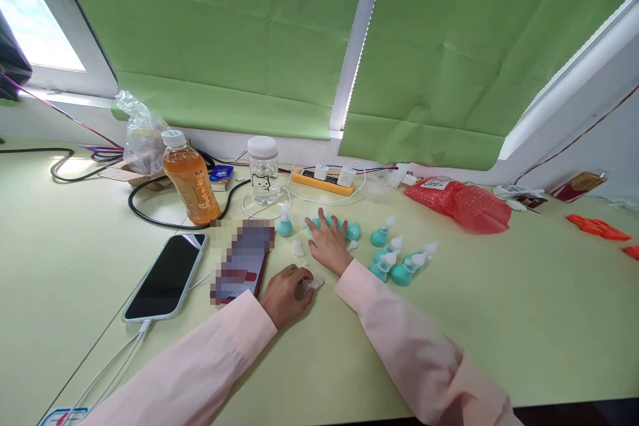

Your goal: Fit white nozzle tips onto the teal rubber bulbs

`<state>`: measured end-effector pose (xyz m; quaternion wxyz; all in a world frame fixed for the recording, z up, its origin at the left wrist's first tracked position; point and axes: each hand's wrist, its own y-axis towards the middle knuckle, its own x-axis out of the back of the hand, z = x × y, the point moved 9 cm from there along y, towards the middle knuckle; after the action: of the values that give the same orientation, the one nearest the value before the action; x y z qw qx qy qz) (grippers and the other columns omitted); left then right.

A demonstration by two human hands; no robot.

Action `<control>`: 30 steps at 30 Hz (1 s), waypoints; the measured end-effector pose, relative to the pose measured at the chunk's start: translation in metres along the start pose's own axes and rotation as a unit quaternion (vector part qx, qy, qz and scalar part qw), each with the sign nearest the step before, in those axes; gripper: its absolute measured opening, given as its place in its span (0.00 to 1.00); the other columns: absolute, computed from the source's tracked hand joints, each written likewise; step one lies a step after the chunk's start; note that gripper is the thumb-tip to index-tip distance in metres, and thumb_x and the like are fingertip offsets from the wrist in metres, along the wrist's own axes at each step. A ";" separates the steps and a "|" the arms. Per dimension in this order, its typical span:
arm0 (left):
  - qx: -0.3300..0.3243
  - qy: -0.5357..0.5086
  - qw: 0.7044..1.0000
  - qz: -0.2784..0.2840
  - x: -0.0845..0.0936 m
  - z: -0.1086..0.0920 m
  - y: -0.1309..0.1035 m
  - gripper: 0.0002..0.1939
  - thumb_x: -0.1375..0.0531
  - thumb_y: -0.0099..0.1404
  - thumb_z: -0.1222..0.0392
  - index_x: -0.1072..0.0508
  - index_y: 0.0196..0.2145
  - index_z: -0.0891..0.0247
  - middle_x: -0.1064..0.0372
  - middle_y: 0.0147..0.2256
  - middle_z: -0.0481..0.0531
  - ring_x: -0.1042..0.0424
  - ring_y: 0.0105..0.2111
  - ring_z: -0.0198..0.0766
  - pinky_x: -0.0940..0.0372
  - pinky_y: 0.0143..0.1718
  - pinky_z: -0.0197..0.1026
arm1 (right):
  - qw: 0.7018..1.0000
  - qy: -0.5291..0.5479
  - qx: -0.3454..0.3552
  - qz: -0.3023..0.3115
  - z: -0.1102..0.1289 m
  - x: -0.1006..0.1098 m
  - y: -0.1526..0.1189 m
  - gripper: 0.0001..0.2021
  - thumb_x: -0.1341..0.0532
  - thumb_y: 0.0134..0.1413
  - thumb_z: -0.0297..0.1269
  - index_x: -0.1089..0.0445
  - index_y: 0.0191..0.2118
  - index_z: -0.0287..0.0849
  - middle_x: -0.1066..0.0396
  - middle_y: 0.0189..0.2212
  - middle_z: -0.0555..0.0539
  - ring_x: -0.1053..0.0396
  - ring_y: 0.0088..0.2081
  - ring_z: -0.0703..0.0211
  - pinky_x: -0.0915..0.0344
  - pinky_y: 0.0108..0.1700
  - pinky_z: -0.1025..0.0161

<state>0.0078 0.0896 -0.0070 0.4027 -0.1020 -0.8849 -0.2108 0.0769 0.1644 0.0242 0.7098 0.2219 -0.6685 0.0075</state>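
Note:
My left hand point(286, 294) rests low on the table with its fingers curled round a small translucent plastic nozzle point(314, 283). Fingers spread, my right hand point(329, 243) reaches over a row of loose teal rubber bulbs point(352, 231), partly hiding them. Whether it touches one I cannot tell. A teal bulb with a clear pointed tip point(284, 223) stands upright to the left of that row. To the right, several more tipped bulbs point(402, 271) form a loose group. A separate clear piece point(298, 248) lies between my hands, and another translucent piece point(353, 245) lies beside my right hand.
Two phones point(167, 276) lie on the left, one on a charging cable. Behind are an orange drink bottle point(192, 186), a clear cup point(263, 176) and a yellow power strip point(322, 182) with white cables. Red bubble wrap point(462, 205) sits at the back right.

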 end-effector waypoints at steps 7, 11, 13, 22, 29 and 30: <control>-0.027 -0.039 0.999 -0.014 0.009 -0.010 -0.002 0.15 0.54 0.61 0.63 0.34 0.44 0.62 0.35 0.33 0.55 0.34 0.33 0.38 0.39 0.33 0.38 | 0.999 0.011 0.013 -0.029 -0.004 0.013 0.001 0.17 0.49 0.50 0.28 0.39 0.47 0.43 0.37 0.45 0.39 0.39 0.43 0.48 0.47 0.44 0.46; 0.051 -0.140 0.986 -0.069 0.017 0.006 0.000 0.13 0.51 0.61 0.60 0.33 0.41 0.63 0.34 0.32 0.53 0.35 0.27 0.34 0.38 0.28 0.35 | 0.944 0.293 0.068 -0.138 -0.010 0.052 -0.040 0.15 0.46 0.48 0.33 0.42 0.45 0.43 0.39 0.46 0.40 0.35 0.38 0.57 0.36 0.37 0.60; 0.094 -0.195 0.971 -0.099 0.018 0.018 0.000 0.10 0.47 0.57 0.59 0.33 0.36 0.64 0.34 0.31 0.51 0.35 0.27 0.34 0.38 0.27 0.35 | 0.887 0.445 0.029 -0.121 -0.023 0.049 -0.062 0.15 0.44 0.45 0.32 0.44 0.42 0.44 0.39 0.45 0.42 0.35 0.33 0.61 0.35 0.27 0.66; 0.173 -0.386 0.906 -0.024 -0.005 0.022 -0.001 0.20 0.39 0.48 0.53 0.29 0.36 0.71 0.32 0.30 0.56 0.33 0.26 0.36 0.36 0.28 0.38 | 0.659 0.748 -0.068 0.037 -0.027 -0.010 -0.104 0.13 0.48 0.37 0.32 0.48 0.35 0.46 0.43 0.39 0.48 0.41 0.22 0.69 0.39 0.20 0.67; 0.150 -0.475 0.867 0.013 -0.008 0.012 0.001 0.22 0.38 0.47 0.47 0.30 0.33 0.69 0.35 0.27 0.53 0.36 0.25 0.34 0.37 0.23 0.36 | 0.791 0.605 -0.089 0.019 -0.027 0.000 -0.111 0.14 0.45 0.44 0.33 0.45 0.40 0.45 0.41 0.32 0.50 0.41 0.27 0.65 0.41 0.25 0.68; 0.145 -0.486 0.862 0.019 -0.008 0.011 0.001 0.22 0.38 0.47 0.47 0.30 0.33 0.69 0.35 0.27 0.52 0.37 0.25 0.33 0.37 0.23 0.36 | 0.812 0.576 -0.090 0.014 -0.027 0.004 -0.111 0.13 0.45 0.44 0.32 0.44 0.39 0.45 0.41 0.31 0.50 0.41 0.28 0.64 0.41 0.26 0.68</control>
<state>0.0064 0.0954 -0.0196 -0.0641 -0.1488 -0.9868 0.0044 0.1369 0.0718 -0.0066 0.9816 0.1031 -0.1375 0.0837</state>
